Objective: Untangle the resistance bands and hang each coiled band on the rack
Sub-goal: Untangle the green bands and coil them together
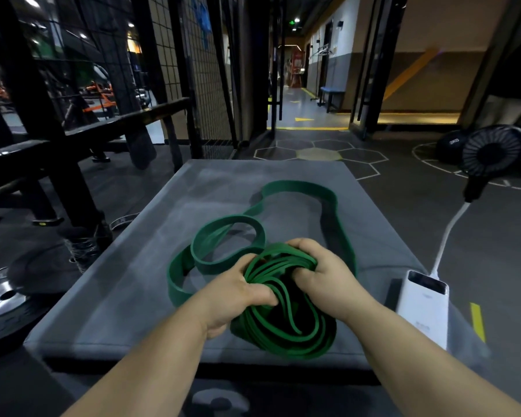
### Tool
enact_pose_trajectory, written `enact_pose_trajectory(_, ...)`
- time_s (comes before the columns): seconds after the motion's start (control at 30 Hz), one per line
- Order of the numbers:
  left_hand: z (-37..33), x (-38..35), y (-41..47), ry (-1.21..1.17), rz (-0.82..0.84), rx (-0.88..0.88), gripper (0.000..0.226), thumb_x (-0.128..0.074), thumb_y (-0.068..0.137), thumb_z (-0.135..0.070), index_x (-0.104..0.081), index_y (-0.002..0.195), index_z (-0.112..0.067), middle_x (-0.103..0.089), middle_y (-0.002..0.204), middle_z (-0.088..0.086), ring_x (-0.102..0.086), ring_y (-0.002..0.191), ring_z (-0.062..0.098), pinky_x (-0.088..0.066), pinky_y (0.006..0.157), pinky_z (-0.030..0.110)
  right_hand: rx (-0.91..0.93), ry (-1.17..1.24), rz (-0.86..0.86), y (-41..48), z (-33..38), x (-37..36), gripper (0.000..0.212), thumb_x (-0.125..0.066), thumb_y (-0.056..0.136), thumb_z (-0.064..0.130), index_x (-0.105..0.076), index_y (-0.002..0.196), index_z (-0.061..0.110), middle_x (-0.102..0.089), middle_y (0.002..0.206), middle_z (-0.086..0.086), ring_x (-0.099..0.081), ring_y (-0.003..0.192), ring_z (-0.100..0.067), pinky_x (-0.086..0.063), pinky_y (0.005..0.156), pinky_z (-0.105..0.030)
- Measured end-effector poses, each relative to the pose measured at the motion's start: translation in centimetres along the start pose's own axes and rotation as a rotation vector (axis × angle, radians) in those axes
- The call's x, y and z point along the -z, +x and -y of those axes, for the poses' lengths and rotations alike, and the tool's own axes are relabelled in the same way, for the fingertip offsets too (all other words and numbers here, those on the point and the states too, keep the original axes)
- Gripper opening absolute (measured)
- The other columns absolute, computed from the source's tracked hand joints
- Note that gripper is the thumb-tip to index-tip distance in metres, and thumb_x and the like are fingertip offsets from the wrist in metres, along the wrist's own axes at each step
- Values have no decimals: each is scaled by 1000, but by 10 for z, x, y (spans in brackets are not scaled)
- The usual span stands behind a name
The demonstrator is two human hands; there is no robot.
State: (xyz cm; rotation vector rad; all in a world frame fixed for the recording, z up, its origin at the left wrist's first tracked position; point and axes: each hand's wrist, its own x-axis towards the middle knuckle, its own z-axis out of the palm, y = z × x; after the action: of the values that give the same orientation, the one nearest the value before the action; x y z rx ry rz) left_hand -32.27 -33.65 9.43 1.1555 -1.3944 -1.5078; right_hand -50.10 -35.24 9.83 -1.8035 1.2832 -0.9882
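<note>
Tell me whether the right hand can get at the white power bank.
Probably yes: the power bank lies at the grey pad's edge, just right of the right hand, nothing between them. That hand grips the green band, though, and must let go first.

Head camera looks down, close over grey pad (118, 281).

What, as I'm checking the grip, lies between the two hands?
The bunched green band, gripped by the left hand and the right hand; the head view shows it.

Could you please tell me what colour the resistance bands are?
Dark green; the resistance bands show clearly in the head view.
</note>
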Motion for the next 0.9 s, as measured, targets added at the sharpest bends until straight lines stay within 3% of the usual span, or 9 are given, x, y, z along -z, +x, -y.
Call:
enact_pose_trajectory(0.13,1,-3,0,-70,-42,-57,61,-68,57,-2,-55,116,-14,-72,84,4,-68,80,19,-54,68,33,-54,99,-45,3,-1,1,40,-58,84,3,-58,94,42,-69,89,10,-66,85,-11,-54,79,-34)
enact_pose_trajectory(0.27,-3,2,-2,-105,-52,-95,63,-66,56,0,-54,117,-11,-72,89,6,-69,81,21,-54,67,34,-148,423,33,6,1,-1,42,-69,74,11,-58,109,31,-70,93,-6,-68,80,-21,-58,75,-44)
enact_pose_trajectory(0.37,-8,5,-3,-99,-45,-122,63,-66,56,1,-55,117,-10,-72,91,7,-68,82,21,-54,65,33,-183,733,266,8,0,4,49,-65,75,8,-55,122,9,-66,107,-17,-68,88,-25,-58,76,-39)
enact_pose_trajectory(0.47,-11,7,-4,-75,-92,-121,57,-66,56,-1,-58,112,-10,-71,90,8,-67,82,21,-56,71,33,-126,789,593,3,0,11,51,-62,85,9,-52,134,1,-61,124,-24,-63,108,-33,-52,94,-46)
enact_pose_trajectory(0.53,-12,9,-3,28,-137,-130,51,-67,56,-5,-61,106,-13,-71,84,3,-67,78,18,-55,70,31,-201,736,527,1,-1,10,58,-70,77,10,-53,132,8,-67,120,-19,-66,106,-33,-55,90,-46)
enact_pose_trajectory(0.6,-13,11,-2,212,-223,-151,43,-68,57,-13,-63,99,-22,-71,75,-7,-67,73,12,-54,67,26,-213,620,417,0,0,5,62,-74,68,8,-53,127,13,-72,109,-10,-70,101,-27,-58,81,-39)
enact_pose_trajectory(0.7,-13,15,-1,421,-296,-143,39,-70,58,-23,-62,95,-31,-71,78,-10,-68,76,10,-54,72,27,-159,429,374,0,1,-4,70,-84,58,10,-54,120,18,-74,105,-3,-70,101,-20,-57,84,-36)
enact_pose_trajectory(0.83,-23,21,-5,525,-202,-74,45,-72,66,-26,-55,107,-32,-71,91,-4,-68,84,12,-56,79,33,-129,438,307,1,5,-13,77,-90,49,15,-56,118,18,-74,105,-6,-71,99,-23,-57,87,-40)
enact_pose_trajectory(0.9,-32,26,-12,395,-111,-6,50,-68,62,-26,-51,109,-30,-68,96,2,-67,86,16,-55,77,32,-116,518,286,2,8,-19,79,-88,48,18,-55,120,14,-73,106,-12,-70,100,-30,-57,88,-45)
